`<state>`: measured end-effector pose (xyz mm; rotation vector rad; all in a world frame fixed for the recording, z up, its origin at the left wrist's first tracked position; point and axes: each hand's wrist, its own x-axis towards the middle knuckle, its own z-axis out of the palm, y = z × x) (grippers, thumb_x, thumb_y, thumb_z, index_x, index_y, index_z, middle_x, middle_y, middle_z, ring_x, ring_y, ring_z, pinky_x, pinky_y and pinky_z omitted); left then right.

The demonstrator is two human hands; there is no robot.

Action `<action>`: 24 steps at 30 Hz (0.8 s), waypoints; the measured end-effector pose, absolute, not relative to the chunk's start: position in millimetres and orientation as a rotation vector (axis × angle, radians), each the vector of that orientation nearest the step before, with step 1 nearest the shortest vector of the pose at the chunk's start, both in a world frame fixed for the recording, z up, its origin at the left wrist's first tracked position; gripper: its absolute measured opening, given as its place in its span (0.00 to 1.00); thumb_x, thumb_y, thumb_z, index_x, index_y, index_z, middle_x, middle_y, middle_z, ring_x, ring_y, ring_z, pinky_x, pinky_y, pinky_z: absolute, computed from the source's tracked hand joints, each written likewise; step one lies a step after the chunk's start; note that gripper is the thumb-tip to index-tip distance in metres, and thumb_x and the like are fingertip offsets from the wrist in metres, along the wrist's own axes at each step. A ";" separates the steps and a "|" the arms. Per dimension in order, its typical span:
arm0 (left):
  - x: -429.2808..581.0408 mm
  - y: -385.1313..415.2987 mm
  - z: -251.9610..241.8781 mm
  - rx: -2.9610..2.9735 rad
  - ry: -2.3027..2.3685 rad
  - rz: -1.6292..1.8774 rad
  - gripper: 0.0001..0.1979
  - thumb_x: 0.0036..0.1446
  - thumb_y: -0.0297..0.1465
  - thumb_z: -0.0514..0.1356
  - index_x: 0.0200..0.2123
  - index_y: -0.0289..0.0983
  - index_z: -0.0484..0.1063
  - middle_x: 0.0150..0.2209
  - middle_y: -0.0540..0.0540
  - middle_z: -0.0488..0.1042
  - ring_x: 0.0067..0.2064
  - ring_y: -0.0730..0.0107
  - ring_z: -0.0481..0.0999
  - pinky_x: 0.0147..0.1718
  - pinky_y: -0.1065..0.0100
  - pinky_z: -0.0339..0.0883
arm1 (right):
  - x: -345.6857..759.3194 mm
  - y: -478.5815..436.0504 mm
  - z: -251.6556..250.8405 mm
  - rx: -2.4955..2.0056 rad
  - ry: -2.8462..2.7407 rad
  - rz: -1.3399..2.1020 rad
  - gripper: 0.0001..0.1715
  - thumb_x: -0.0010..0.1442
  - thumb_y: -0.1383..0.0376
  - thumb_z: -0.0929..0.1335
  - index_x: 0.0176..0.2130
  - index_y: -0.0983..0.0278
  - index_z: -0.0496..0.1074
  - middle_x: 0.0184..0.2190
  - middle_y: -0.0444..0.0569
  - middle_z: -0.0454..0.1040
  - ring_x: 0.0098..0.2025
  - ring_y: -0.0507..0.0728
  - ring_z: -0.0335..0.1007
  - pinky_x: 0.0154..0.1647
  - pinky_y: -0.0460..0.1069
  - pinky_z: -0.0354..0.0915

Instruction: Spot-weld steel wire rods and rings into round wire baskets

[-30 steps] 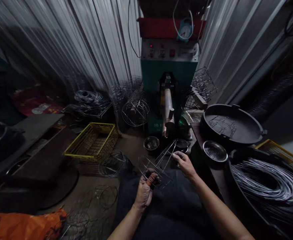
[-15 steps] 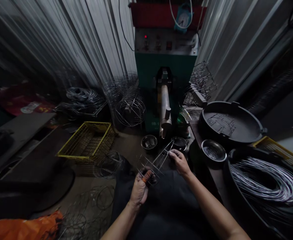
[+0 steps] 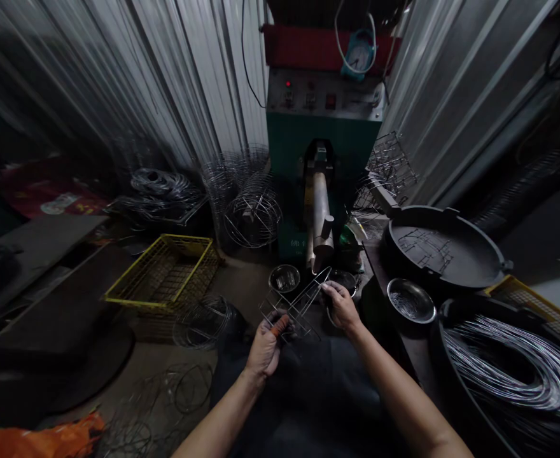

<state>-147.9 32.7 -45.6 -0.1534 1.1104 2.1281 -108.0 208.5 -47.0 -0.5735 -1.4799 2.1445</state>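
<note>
Both of my hands hold one small wire frame point(image 3: 297, 301) of crossed thin rods, just above my dark lap. My left hand point(image 3: 266, 344) is closed on its near lower end, and an orange fingertip cover shows on one finger. My right hand point(image 3: 340, 305) pinches the frame's far upper end. The frame slants up toward the metal arm point(image 3: 320, 216) that sticks out of the green machine point(image 3: 326, 137) straight ahead.
Two small steel bowls point(image 3: 284, 278) sit on the floor below the arm, a third point(image 3: 410, 299) on the right bench. A black pan point(image 3: 445, 246) and a tub of coiled wire point(image 3: 513, 362) stand at right. A yellow crate point(image 3: 165, 273) and round wire cages point(image 3: 252, 214) lie at left.
Both hands have raised the wire frame a little and carried it closer to the machine's arm. The view has shifted slightly.
</note>
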 end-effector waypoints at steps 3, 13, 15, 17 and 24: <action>-151.7 38.2 -42.4 -0.122 1.106 2.137 0.19 0.36 0.30 0.67 0.33 0.35 0.66 0.22 0.52 0.71 0.23 0.76 0.70 0.22 0.73 0.65 | -113.5 212.9 -44.4 -0.576 -1.441 2.154 0.09 0.45 0.61 0.70 0.23 0.65 0.69 0.20 0.40 0.64 0.22 0.47 0.56 0.22 0.42 0.53; -156.4 46.0 -22.2 -0.148 1.143 2.131 0.19 0.33 0.31 0.68 0.31 0.35 0.67 0.21 0.52 0.71 0.21 0.76 0.69 0.21 0.73 0.64 | -121.8 221.6 -36.0 -0.653 -1.435 2.238 0.11 0.42 0.60 0.71 0.23 0.65 0.68 0.17 0.40 0.64 0.18 0.47 0.56 0.18 0.43 0.52; -155.3 46.6 -22.7 -0.167 1.142 2.132 0.19 0.32 0.31 0.68 0.30 0.35 0.67 0.21 0.52 0.71 0.21 0.76 0.69 0.22 0.73 0.64 | -120.2 222.8 -35.7 -0.666 -1.463 2.225 0.13 0.42 0.58 0.70 0.23 0.65 0.68 0.17 0.40 0.65 0.18 0.47 0.57 0.19 0.43 0.53; -153.1 47.8 -25.0 -0.168 1.139 2.159 0.18 0.32 0.31 0.68 0.30 0.35 0.67 0.21 0.52 0.71 0.22 0.76 0.70 0.22 0.74 0.64 | -112.9 222.3 -35.2 -0.651 -1.564 2.173 0.14 0.42 0.57 0.70 0.25 0.65 0.69 0.19 0.41 0.67 0.21 0.48 0.60 0.22 0.44 0.56; -148.1 48.3 -29.0 -0.149 1.104 2.261 0.17 0.34 0.30 0.68 0.30 0.36 0.67 0.21 0.53 0.71 0.23 0.76 0.70 0.23 0.74 0.64 | -61.1 193.9 -33.8 -0.361 -2.316 1.910 0.15 0.48 0.59 0.68 0.37 0.61 0.73 0.34 0.46 0.74 0.37 0.55 0.67 0.40 0.50 0.62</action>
